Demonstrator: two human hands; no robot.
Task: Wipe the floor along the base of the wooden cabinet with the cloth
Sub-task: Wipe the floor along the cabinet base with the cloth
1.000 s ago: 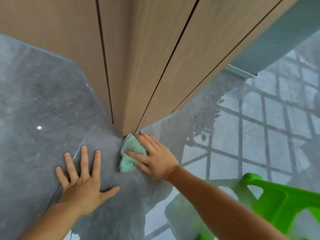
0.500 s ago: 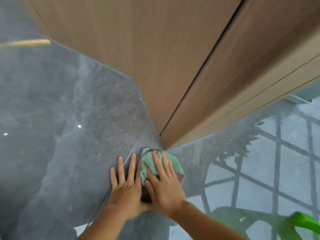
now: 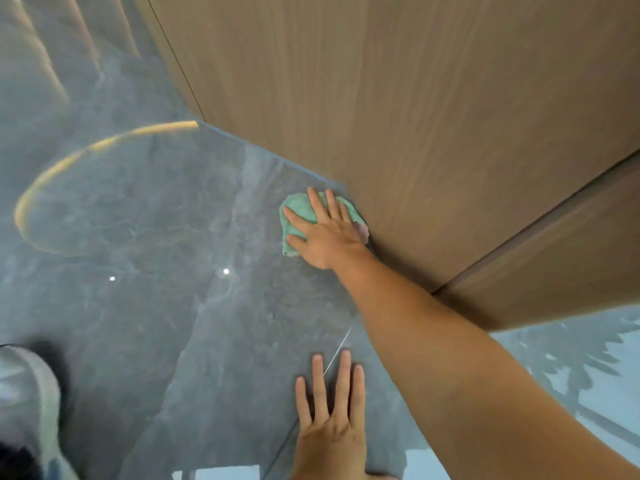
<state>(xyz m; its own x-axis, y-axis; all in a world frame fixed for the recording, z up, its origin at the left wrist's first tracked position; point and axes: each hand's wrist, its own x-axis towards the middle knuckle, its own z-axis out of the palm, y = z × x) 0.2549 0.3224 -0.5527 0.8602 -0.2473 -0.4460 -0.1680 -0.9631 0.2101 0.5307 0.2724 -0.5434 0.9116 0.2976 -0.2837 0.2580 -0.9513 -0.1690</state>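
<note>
I see right hand (image 3: 323, 233) now stretched out along cabinet (image 3: 415, 133) base, away from corner it worked half second ago; fingers spread flat, pressing cloth (image 3: 297, 211) to floor (image 3: 138, 306), not gripping. Cloth lies against cabinet foot. Left hand (image 3: 332, 424), earlier beside right, now well apart, nearer me, palm down, fingers open on bare floor. Green object gone from view. Count: two hands, one cloth, one cabinet.
</note>
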